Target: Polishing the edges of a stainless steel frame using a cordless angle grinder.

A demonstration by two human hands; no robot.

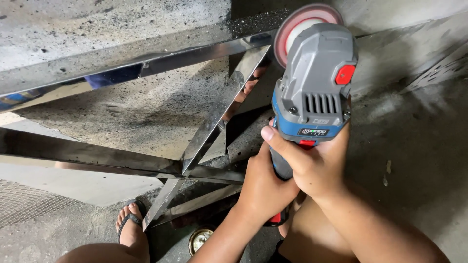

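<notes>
Both hands [287, 170] grip an angle grinder [314, 83] beside a steel frame [214, 122].

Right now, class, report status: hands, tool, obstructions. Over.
Both hands, left and right, grip grinder. Disc at steel frame. Foot beside frame.

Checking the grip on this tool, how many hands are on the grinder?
2. The left hand wraps the lower handle of the angle grinder; the right hand clasps the body just above it, beside the left.
</notes>
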